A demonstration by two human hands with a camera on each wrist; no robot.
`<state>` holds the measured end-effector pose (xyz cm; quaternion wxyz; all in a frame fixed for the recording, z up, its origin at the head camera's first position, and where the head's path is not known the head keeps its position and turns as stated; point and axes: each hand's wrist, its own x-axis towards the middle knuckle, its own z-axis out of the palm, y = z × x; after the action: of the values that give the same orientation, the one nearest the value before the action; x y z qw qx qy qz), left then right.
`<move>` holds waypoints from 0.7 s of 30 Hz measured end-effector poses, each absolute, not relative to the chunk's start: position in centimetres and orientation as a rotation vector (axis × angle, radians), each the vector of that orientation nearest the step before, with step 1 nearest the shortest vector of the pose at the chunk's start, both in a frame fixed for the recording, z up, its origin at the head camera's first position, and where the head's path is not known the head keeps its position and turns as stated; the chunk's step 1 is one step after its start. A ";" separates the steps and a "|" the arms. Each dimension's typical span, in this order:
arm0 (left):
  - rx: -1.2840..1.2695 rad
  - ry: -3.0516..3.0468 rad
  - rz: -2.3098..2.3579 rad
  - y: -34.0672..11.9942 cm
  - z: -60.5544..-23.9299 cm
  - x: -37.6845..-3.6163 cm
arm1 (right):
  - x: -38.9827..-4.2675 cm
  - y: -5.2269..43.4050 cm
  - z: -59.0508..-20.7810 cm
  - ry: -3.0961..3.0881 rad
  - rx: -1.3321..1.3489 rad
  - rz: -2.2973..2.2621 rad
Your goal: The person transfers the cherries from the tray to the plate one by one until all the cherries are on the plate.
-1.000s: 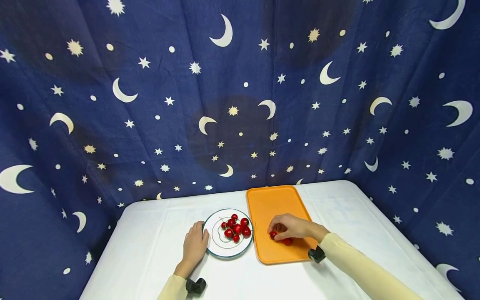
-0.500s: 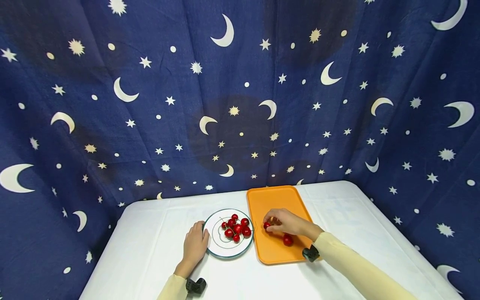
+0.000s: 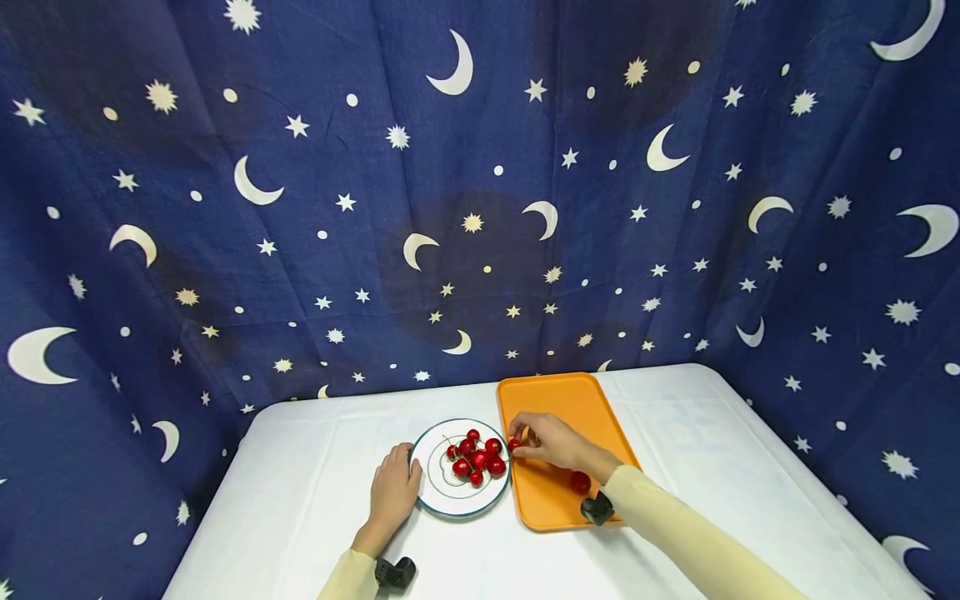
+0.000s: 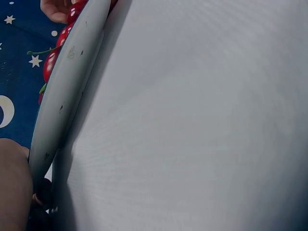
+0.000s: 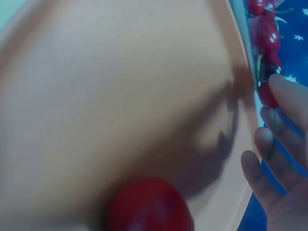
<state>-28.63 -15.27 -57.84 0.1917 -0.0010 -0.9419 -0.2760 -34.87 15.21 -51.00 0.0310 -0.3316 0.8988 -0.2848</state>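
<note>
In the head view my left hand [image 3: 393, 487] holds the left rim of a white plate [image 3: 442, 496] with a dark green edge. The plate's pale underside [image 4: 72, 72] fills the left part of the left wrist view. Several red cherries [image 3: 477, 460] lie on the plate's right half. My right hand [image 3: 551, 440] is over the left side of an orange tray [image 3: 555, 396], pinching a cherry [image 5: 268, 95] between thumb and fingers; its green stem trails past the fingers. Another cherry [image 3: 581, 482] lies on the tray under my right wrist.
A white cloth [image 3: 300, 467] covers the table. The tray stands just right of the plate. Behind the table hangs a dark blue curtain [image 3: 345, 275] with moons and stars. Each wrist wears a black camera.
My right hand has moved left and slightly away with the pinched cherry, towards the plate. The other tray cherry has come into fuller view. My left hand stays at the plate's rim.
</note>
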 end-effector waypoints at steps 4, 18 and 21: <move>0.002 -2.642 -0.775 -15.3 -57.8 -28.6 | -34.8 14.8 -51.4 2.791 -1.043 -0.865; -0.005 -2.636 -0.767 -15.3 -57.9 -28.6 | -34.6 13.6 -51.6 2.845 -1.002 -0.864; -0.004 -2.642 -0.764 -15.3 -58.0 -28.6 | -34.5 13.3 -51.6 2.843 -0.991 -0.852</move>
<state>-28.64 -15.34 -57.95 0.1944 -0.0013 -0.9423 -0.2724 -34.51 13.25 -51.62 0.0065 -0.3166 0.9086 -0.2722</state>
